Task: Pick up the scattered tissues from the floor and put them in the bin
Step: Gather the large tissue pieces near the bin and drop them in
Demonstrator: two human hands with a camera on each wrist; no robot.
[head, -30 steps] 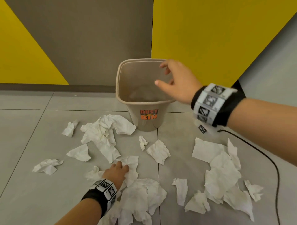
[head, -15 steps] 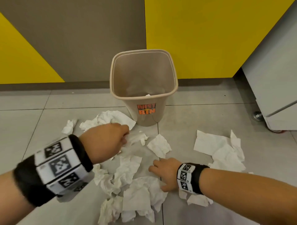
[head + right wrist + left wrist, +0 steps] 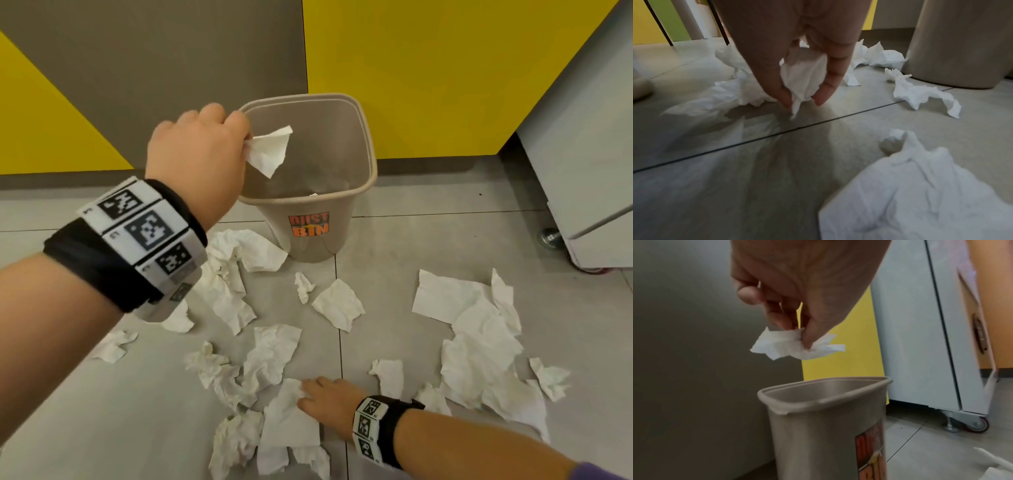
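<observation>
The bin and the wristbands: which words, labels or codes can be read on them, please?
"DUST BIN": orange sticker on the front of the bin; the top word is blurred but legible.
Wristbands: black-and-white square code markers only, no readable words.
Left wrist view: the sticker is cut off and not readable.
</observation>
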